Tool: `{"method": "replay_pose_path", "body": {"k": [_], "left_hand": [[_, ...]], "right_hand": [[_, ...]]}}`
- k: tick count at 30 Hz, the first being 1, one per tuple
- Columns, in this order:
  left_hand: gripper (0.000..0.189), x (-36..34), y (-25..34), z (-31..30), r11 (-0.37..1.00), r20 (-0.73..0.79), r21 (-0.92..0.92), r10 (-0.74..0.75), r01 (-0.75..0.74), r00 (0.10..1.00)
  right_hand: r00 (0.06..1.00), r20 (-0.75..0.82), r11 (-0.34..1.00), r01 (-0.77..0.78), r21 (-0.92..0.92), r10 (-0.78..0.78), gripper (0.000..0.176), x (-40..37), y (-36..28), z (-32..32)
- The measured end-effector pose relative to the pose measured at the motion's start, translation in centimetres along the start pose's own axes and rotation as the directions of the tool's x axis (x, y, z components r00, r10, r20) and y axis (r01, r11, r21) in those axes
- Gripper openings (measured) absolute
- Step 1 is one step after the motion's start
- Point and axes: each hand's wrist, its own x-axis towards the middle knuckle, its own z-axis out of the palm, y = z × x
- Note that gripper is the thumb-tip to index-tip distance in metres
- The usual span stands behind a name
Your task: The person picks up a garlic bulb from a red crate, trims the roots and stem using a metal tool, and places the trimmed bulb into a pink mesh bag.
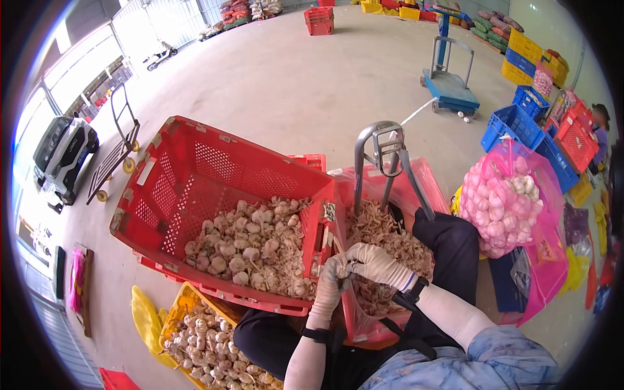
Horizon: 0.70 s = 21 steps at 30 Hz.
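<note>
My gloved left hand [330, 285] is closed around a garlic bulb, mostly hidden by the fingers, with its dry stem [339, 249] poking up. Against it, my gloved right hand [379, 265] pinches at the same bulb. Both hands are above the near right edge of a tilted red crate [214, 144], which holds a heap of loose garlic bulbs [250, 244]. Under my right hand, a pink-lined container [426, 182] is filled with garlic stems and skins [383, 234]. A bent metal frame [404, 170] rises out of it.
A yellow crate [174, 318] of trimmed garlic stands by my left leg. To my right leans a pink mesh bag [497, 211] full of bulbs. Farther off are a blue platform scale [452, 88], a flat trolley [117, 156], blue crates [513, 127] and a seated person [599, 136].
</note>
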Motion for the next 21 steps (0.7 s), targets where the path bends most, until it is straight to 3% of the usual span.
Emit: {"method": "replay_pose_path", "body": {"k": [2, 4, 8, 10, 14, 16, 21], "left_hand": [[0.043, -0.6, 0.0, -0.2, 0.996, -0.023, 0.086, 0.021, -0.019, 1.0], [0.043, -0.8, 0.4, -0.4, 0.998, 0.02, -0.048, -0.047, 0.048, 0.999], [0.045, -0.9, 0.6, 0.4, 0.995, -0.051, 0.018, -0.098, 0.099, 0.994], [0.046, -0.9, 0.7, 0.8, 0.994, -0.035, 0.019, -0.107, 0.108, 0.994], [0.049, -1.0, 1.3, 0.4, 0.979, -0.081, -0.094, -0.189, 0.181, 0.979], [0.059, -0.7, 1.7, -0.5, 0.984, 0.024, 0.014, -0.18, 0.18, 0.983], [0.063, -0.2, 1.4, -1.3, 0.956, -0.01, 0.018, -0.292, 0.292, 0.956]], "right_hand": [[0.999, 0.033, 0.999, 0.032, -0.04, -0.03, 0.015, -0.1, 0.6, 0.2], [0.981, 0.005, 0.979, 0.196, -0.06, -0.196, 0.013, -0.1, 1.5, 0.7], [0.983, -0.034, 0.97, 0.17, -0.177, -0.178, 0.016, -0.3, 1.5, 1.0], [0.997, -0.063, 0.995, -0.051, -0.082, 0.046, 0.016, -0.3, 0.8, 0.9], [0.999, -0.036, 0.992, 0.001, 0.126, 0.003, 0.016, -0.2, 1.8, 1.2], [0.999, 0.009, 0.996, 0.029, 0.087, -0.03, 0.016, -0.2, 1.8, 0.8], [0.989, 0.127, 0.994, 0.086, -0.073, -0.077, 0.013, 0.0, 1.5, 0.6]]}}
